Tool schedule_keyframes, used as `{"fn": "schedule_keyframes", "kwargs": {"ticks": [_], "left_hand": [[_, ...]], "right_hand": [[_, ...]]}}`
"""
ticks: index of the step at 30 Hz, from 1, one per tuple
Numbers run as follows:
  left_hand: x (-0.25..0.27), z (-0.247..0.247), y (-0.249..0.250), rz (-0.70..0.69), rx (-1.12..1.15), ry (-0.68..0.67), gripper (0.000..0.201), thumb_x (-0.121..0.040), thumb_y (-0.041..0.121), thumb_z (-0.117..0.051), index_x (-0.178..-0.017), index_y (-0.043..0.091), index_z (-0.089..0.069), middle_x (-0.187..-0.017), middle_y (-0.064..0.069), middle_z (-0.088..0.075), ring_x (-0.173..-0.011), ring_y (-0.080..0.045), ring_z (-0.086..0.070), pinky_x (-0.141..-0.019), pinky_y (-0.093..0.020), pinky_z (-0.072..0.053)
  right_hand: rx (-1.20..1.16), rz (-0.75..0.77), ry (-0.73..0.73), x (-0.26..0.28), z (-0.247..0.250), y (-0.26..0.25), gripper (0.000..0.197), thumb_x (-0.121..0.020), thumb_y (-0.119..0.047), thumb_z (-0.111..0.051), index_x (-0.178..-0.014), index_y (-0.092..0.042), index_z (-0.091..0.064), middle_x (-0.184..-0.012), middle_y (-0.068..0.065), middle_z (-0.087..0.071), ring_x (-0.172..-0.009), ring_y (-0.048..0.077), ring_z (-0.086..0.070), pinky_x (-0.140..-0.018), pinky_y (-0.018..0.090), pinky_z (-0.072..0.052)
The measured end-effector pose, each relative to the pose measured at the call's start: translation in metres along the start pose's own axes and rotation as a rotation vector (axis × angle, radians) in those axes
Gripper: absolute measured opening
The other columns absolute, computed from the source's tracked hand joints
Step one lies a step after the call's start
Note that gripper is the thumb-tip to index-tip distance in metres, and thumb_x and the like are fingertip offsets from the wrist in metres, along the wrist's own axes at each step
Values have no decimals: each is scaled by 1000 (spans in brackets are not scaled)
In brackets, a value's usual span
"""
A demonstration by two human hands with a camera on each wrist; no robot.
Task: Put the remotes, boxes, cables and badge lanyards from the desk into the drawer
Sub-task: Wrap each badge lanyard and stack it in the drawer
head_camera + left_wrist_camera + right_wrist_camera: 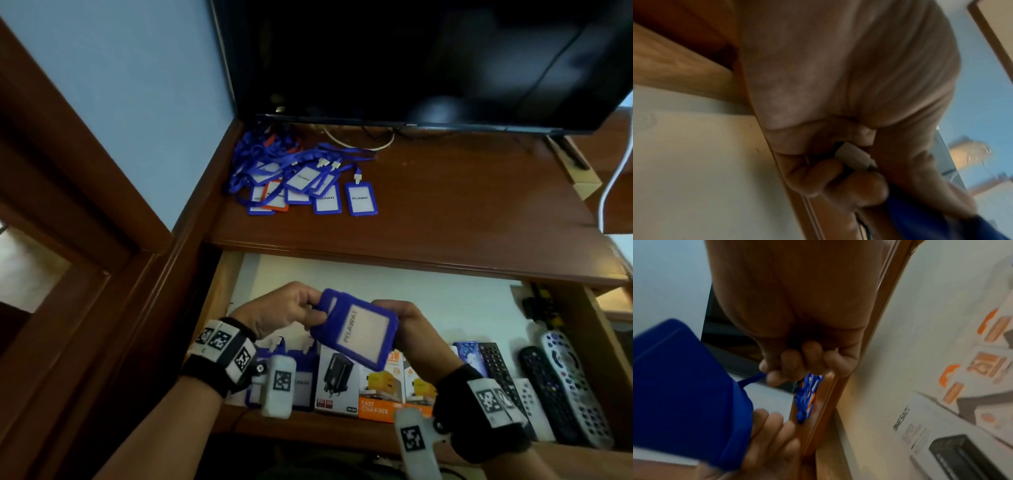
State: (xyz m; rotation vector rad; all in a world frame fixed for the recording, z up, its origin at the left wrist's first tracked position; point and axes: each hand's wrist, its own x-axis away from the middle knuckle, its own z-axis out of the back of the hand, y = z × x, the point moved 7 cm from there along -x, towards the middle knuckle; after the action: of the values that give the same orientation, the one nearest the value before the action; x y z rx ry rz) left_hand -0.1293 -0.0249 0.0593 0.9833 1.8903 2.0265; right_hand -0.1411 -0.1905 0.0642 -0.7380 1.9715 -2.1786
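Observation:
Both hands hold one blue badge lanyard [359, 329] with a white card reading PELAWAT, tilted above the open drawer [308, 428]. My left hand [294, 308] pinches its top left corner; in the left wrist view the fingers [838, 177] curl round its white clip [853, 155]. My right hand [400, 318] grips the right edge, and in the right wrist view its fingers [797, 360] curl on the blue strap [752, 379]. A pile of blue and orange badge lanyards [298, 178] lies on the desk [462, 205] at the back left.
In the drawer lie charger boxes [339, 380], an orange box [380, 401], several remotes [561, 383] at the right and badge holders [301, 380] at the left. A black TV [411, 61] stands over the desk's back, with a white cable [363, 144] beneath it.

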Motion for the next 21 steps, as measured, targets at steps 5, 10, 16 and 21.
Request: {"fn": "schedule_keyframes", "kwargs": {"ticks": [5,10,16,21], "left_hand": [[-5,0,22,-218,320,84,49,-65,46,-82,-103,15,-74,-102,-3,-73,-96,-16,-67,-82,-26,-52],[-11,-5,20,-337,510,249,47,-69,43,-80,-107,16,-73,-105,-3,-72,-101,-17,-66,-87,-29,-53],[-18,-9,15,-319,491,382,53,-65,40,-84,-102,4,-72,-99,-11,-72,-93,-21,-66,-81,-29,-53],[-24,-19,3,-198,341,573,24,-83,11,-58,-103,1,-66,-98,-15,-70,-92,-23,-65,-83,-32,-50]], "right_hand": [[-235,53,-27,-6,-23,-24,52,-99,2,-33,-68,-24,-67,-56,4,-50,-48,13,-41,-48,24,-35],[-419,24,-107,-20,-37,-21,22,-96,1,-37,-81,-1,-52,-54,10,-36,-45,14,-34,-52,28,-29],[-448,-54,-123,-19,-21,-5,20,-96,3,-35,-83,-3,-49,-52,3,-46,-46,11,-39,-54,26,-34],[-420,-86,-169,-20,-6,16,31,-95,-2,-38,-74,-9,-60,-53,9,-40,-48,15,-33,-54,29,-31]]}}
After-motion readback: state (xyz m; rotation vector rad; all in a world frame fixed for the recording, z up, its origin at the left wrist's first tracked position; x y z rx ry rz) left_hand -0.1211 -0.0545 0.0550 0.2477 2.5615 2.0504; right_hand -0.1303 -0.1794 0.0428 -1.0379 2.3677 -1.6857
